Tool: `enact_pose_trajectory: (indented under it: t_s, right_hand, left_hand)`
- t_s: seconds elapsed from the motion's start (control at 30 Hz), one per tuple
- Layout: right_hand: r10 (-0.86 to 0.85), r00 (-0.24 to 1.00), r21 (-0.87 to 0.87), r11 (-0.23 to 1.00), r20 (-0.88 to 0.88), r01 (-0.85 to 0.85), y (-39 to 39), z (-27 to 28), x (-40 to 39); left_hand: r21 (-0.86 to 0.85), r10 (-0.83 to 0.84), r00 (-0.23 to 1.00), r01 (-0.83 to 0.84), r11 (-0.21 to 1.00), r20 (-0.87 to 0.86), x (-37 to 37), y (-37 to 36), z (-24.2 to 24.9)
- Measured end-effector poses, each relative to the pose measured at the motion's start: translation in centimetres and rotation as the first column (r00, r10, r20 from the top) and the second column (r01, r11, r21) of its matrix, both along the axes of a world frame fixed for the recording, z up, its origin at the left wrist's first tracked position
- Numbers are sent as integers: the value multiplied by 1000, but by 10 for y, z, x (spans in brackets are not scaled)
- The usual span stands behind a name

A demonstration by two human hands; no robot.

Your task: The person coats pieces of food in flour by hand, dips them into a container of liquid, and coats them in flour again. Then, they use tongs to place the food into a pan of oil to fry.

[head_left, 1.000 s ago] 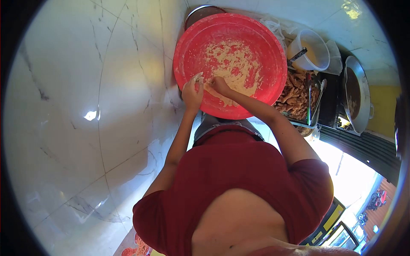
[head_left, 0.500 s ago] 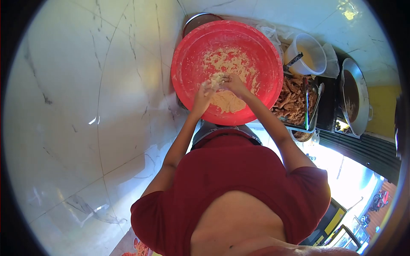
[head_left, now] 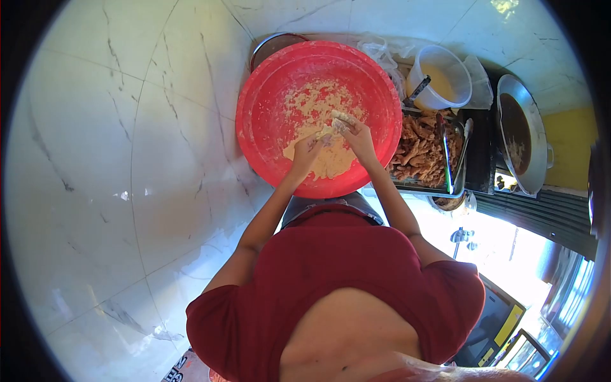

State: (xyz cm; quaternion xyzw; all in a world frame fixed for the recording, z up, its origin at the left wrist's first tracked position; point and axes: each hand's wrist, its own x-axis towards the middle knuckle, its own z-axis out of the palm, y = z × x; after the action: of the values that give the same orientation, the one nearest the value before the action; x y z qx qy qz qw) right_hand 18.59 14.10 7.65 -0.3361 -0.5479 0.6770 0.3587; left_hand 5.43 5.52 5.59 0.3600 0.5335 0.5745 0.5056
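Observation:
Both hands are over a large red basin point(head_left: 264, 108) that holds pale, crumbly flour point(head_left: 324, 99). My left hand point(head_left: 310, 148) has its fingers closed round one end of a small flour-coated piece point(head_left: 326, 132). My right hand point(head_left: 351, 130), dusted white on the fingers, is just to the right and slightly higher, beside the same piece; its fingers are bent. What lies between its fingers is too small to make out.
To the right, a tray point(head_left: 420, 187) holds fried brown pieces point(head_left: 420, 149) and tongs point(head_left: 446, 156). Behind it stands a clear tub point(head_left: 463, 79) of yellowish liquid. A wide pan point(head_left: 538, 127) of dark oil is farther right. A tiled wall point(head_left: 184, 127) rises at the left.
The view has shifted, so the basin appears farther left and lower. My right hand has risen a little relative to my left hand, and its fingers point more to the upper left.

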Motion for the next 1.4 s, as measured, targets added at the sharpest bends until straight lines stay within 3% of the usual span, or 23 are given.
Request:
enact_pose_trajectory:
  t_s: [0.13, 0.33, 0.43, 0.53, 0.6, 0.7, 0.73, 0.83, 0.9, 0.93, 1.0, 1.07, 1.17, 1.27, 1.37, 1.4]
  right_hand:
    - [103, 990, -33, 994, 100, -100, 8, -23, 16]
    - [184, 913, 162, 953, 364, -257, 11, -39, 18]
    - [313, 939, -41, 950, 142, -310, 9, -44, 10]
    - [222, 974, -75, 973, 41, -218, 1, -23, -8]
    - [281, 958, -139, 953, 61, -271, -3, -37, -12]
    - [352, 935, -191, 921, 43, -338, -7, -38, -26]
    - [369, 929, -199, 913, 32, -356, -7, -36, -31]
    - [334, 942, -113, 938, 46, -327, -2, -45, -52]
    - [344, 907, -16, 936, 242, -350, 11, -33, -65]
    - [336, 879, 30, 930, 338, -367, 22, -30, -71]
    - [221, 859, 125, 943, 462, -310, 54, -91, -87]
    - [231, 826, 133, 930, 515, -343, 85, -95, -99]
    - [-22, 748, 475, 785, 663, -398, 114, -121, -99]
    - [-173, 761, 639, 674, 625, -371, 106, -103, -80]
    - [288, 559, 214, 715, 778, -666, 89, -80, -56]
    - [299, 510, 201, 672, 807, -713, 83, -82, -48]
  left_hand:
    - [-29, 31, 999, -32, 999, -19, 17, 2, 5]
    - [-78, -11, 992, 1, 997, -125, 16, -7, -12]
    - [-122, 14, 998, -22, 992, -61, 7, -13, -20]
    - [-148, 126, 991, -131, 980, -38, -3, -16, -21]
    - [-182, 201, 976, -213, 960, -84, -14, -15, -17]
    - [-13, 337, 941, -338, 941, -10, -22, -7, -7]
    - [40, 338, 937, -335, 941, -87, -27, -5, -3]
    - [155, 359, 877, -326, 933, -319, -43, 0, -5]
    - [194, 397, 783, -347, 918, -479, -57, 1, -16]
    - [164, 415, 791, -384, 909, -449, -60, -2, -17]
    - [101, 455, 800, -454, 885, -391, -65, -5, -2]
    - [160, 415, 772, -388, 908, -482, -81, -12, -1]
    - [204, 381, 692, -327, 923, -614, -99, -28, 1]
    - [237, 386, 653, -308, 921, -651, -110, -37, -2]
    - [226, 355, 667, -275, 935, -655, -111, -44, -4]
    - [221, 337, 625, -258, 940, -704, -111, -44, -5]
